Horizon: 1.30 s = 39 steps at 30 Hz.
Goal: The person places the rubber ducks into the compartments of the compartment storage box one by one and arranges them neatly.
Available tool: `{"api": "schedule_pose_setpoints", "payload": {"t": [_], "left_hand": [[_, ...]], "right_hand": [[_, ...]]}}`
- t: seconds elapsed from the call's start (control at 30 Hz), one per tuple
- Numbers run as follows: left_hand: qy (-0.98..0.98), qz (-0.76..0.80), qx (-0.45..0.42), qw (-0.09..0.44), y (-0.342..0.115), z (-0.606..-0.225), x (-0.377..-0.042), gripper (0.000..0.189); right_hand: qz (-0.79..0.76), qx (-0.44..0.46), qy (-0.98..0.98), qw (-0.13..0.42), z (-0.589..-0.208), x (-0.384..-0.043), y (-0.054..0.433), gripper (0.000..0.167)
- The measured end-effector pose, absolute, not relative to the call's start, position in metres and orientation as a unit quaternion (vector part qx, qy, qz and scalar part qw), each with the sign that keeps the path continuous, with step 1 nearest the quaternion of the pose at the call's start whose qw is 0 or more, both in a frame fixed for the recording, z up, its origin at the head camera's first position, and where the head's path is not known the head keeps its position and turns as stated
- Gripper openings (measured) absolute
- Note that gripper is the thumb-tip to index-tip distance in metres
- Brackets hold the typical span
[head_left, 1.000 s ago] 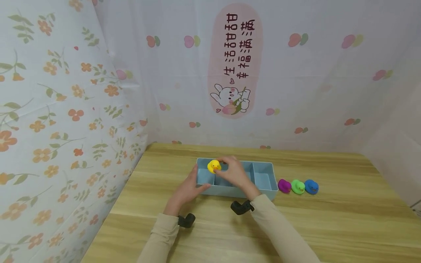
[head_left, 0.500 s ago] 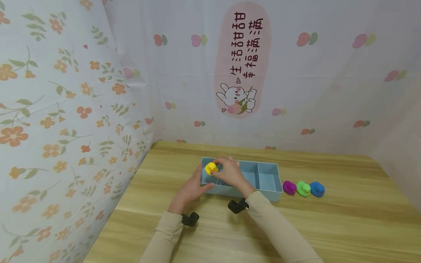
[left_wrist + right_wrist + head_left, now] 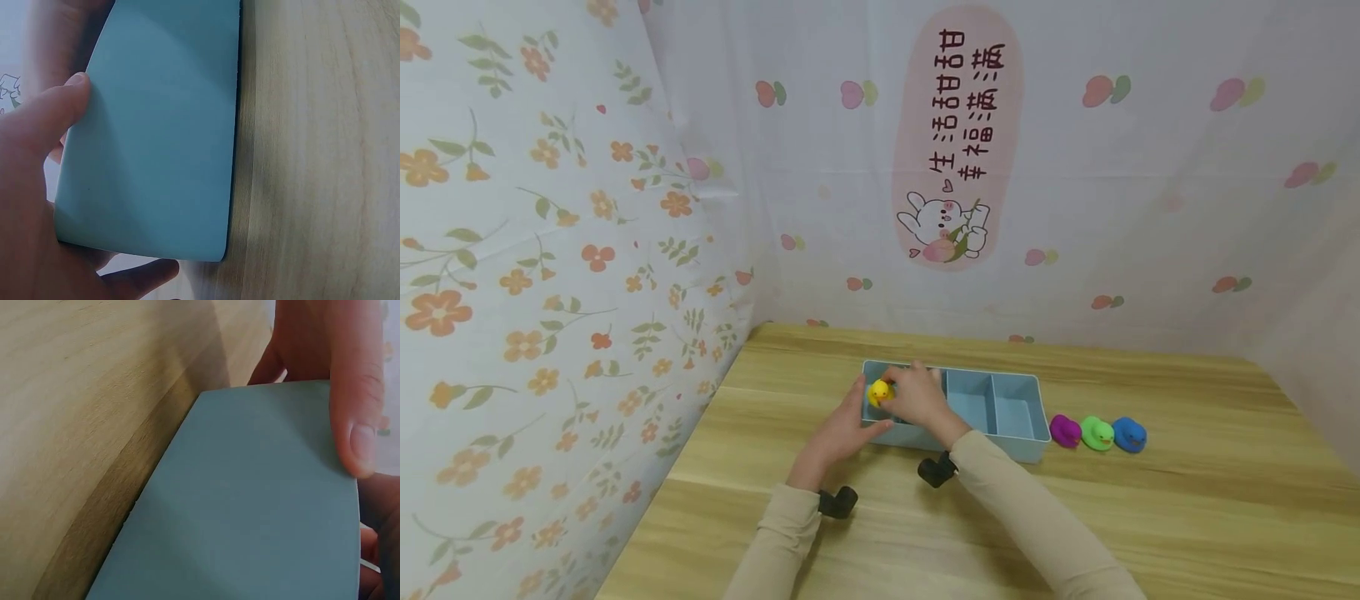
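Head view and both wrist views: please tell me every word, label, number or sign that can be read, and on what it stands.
"生活甜甜": on the pink oval of the back cloth, turned sideways.
"幸福满满": same oval, beside it.
None readable on the blue-grey box, yellow duck, purple duck, green duck or blue duck.

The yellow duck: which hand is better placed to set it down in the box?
Likely the right hand: it pinches the yellow duck at the box's leftmost compartment. The left hand holds the box's left end, so seems better suited to steadying.
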<state>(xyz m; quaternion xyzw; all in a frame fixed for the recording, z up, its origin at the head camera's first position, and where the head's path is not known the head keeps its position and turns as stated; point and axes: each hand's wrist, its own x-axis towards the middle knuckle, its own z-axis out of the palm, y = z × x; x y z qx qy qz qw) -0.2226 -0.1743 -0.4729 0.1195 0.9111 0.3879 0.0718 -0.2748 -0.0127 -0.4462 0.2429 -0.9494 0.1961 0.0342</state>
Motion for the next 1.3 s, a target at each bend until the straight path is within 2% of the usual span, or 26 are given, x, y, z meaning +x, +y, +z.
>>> {"api": "schedule_pose_setpoints", "payload": {"t": [0.4, 0.8, 1.03, 1.3], "left_hand": [[0.904, 0.404, 0.115, 0.077, -0.174, -0.473, -0.221, 0.1], [0.903, 0.409, 0.112, 0.073, -0.173, -0.472, -0.22, 0.099], [0.904, 0.407, 0.111, 0.069, -0.173, -0.473, -0.222, 0.1], [0.903, 0.409, 0.112, 0.067, -0.173, -0.471, -0.221, 0.1]], "right_hand": [[0.16, 0.222, -0.962, 0.009, -0.451, -0.277, -0.024, 0.032], [0.146, 0.207, -0.967, 0.01, -0.455, -0.28, -0.028, 0.033], [0.158, 0.203, -0.966, 0.016, -0.456, -0.281, -0.03, 0.027], [0.146, 0.202, -0.968, -0.004, -0.457, -0.282, -0.031, 0.023]]}}
